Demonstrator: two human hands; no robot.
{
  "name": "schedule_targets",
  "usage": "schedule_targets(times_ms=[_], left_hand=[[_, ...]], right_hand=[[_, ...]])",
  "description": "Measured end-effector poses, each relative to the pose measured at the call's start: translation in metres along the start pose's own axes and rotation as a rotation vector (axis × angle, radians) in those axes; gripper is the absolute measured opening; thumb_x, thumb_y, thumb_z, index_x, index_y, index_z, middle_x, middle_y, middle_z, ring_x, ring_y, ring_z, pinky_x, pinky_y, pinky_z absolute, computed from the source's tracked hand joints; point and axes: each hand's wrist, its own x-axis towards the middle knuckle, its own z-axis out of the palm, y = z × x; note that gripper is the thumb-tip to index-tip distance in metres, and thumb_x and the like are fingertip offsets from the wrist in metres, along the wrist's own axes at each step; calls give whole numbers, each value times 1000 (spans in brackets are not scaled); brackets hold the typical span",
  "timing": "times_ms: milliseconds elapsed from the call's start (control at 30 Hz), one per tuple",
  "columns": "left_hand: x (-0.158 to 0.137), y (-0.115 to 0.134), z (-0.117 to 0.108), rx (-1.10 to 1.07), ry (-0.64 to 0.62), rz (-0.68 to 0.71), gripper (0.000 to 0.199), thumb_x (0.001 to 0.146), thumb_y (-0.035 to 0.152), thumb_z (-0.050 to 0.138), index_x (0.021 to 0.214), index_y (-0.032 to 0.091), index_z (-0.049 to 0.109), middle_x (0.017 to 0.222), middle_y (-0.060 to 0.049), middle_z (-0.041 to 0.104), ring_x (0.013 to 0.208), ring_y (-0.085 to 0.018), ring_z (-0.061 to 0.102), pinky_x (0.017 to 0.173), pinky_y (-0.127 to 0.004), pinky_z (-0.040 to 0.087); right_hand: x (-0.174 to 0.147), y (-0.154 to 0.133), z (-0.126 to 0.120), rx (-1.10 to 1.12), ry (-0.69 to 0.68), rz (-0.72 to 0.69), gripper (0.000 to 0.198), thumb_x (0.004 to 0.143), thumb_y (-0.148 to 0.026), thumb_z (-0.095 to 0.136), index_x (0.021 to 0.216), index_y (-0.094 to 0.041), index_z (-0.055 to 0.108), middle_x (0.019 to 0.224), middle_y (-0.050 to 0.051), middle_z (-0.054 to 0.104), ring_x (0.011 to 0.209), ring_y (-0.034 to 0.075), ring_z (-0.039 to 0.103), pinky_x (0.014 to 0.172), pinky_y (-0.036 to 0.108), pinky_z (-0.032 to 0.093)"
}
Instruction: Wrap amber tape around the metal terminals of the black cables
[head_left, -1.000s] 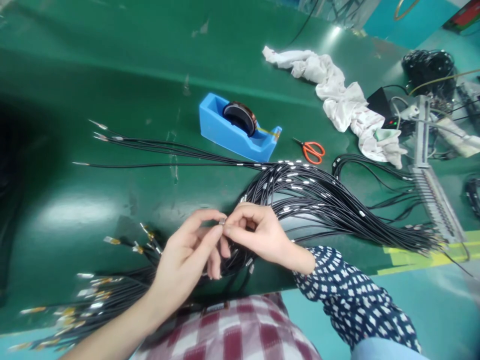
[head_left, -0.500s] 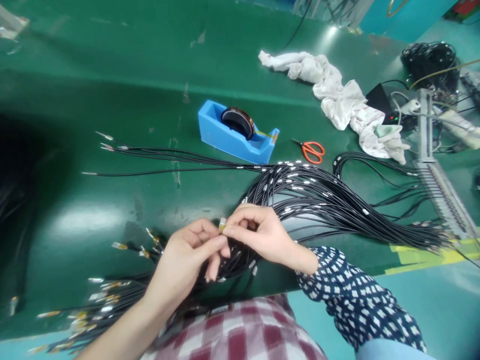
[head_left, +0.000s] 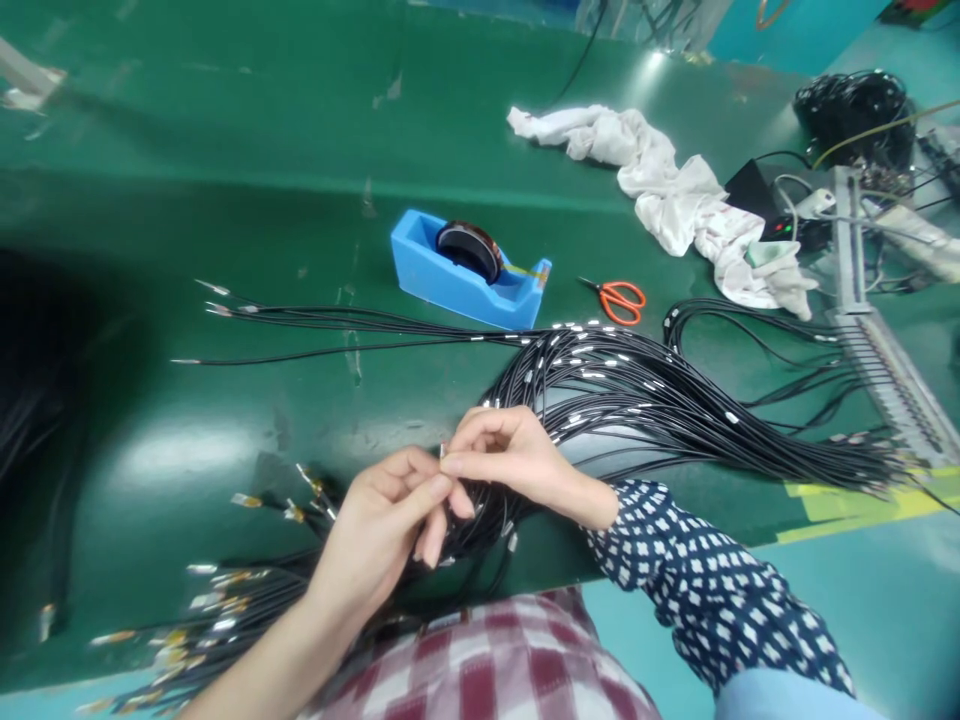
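My left hand [head_left: 397,503] and my right hand [head_left: 514,458] meet over the front of the bench. Between their fingertips is the small end of a black cable [head_left: 443,451]; only a sliver of its tip shows. My left thumb and forefinger pinch it from the left, the other fingers half curled. From the right, my right thumb and forefinger close on the same end. A thick bundle of black cables [head_left: 675,400] with white labels runs from beneath my hands to the right. Other cable ends with amber tape [head_left: 232,580] lie at lower left.
Behind the bundle stand a blue tape dispenser [head_left: 465,275] with amber tape and orange-handled scissors [head_left: 621,302]. A crumpled white cloth [head_left: 667,200] lies farther back. At right is a slotted metal rack [head_left: 892,390], with a black box [head_left: 754,195] nearby. Loose cables [head_left: 337,318] extend left.
My fingers have closed further around the cable end, which has turned, so its flat taped face no longer shows. The view has shifted slightly.
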Motion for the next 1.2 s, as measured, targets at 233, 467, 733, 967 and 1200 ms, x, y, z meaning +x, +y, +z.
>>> schedule_targets(times_ms=[233, 467, 733, 967, 1200], left_hand=[[0, -1, -4, 1, -20, 14, 21, 81, 26, 72, 69, 13, 62, 66, -1, 73, 31, -1, 49, 39, -13, 33], [1, -2, -3, 2, -30, 16, 23, 81, 29, 73, 69, 13, 61, 65, -2, 72, 31, -2, 49, 38, -14, 31], [4, -5, -4, 62, 14, 28, 22, 78, 31, 75, 81, 17, 59, 60, 3, 67, 32, -2, 44, 37, -12, 28], [4, -4, -5, 88, 68, 32, 27, 74, 28, 78, 65, 14, 57, 61, -2, 71, 31, -3, 47, 38, -14, 30], [2, -4, -5, 79, 36, 54, 24, 77, 30, 76, 67, 13, 61, 69, -4, 75, 32, -4, 50, 38, -15, 29]], right_hand=[[3, -2, -1, 7, -44, 36, 25, 71, -35, 79, 74, -13, 69, 63, -3, 56, 48, 5, 40, 45, 21, 29], [8, -1, -3, -14, -62, 10, 27, 70, -34, 80, 75, -12, 67, 54, -4, 53, 46, 5, 42, 44, 19, 29], [3, -1, 1, -137, 18, -99, 16, 73, -25, 76, 74, -12, 67, 55, -4, 54, 45, 5, 42, 42, 17, 30], [0, -2, 2, -185, 15, -144, 11, 74, -21, 73, 73, -12, 67, 60, -2, 58, 48, 5, 48, 45, 17, 35], [8, -3, -5, 36, -105, 51, 24, 69, -30, 81, 78, -12, 68, 57, -4, 57, 50, 5, 47, 48, 17, 36]])
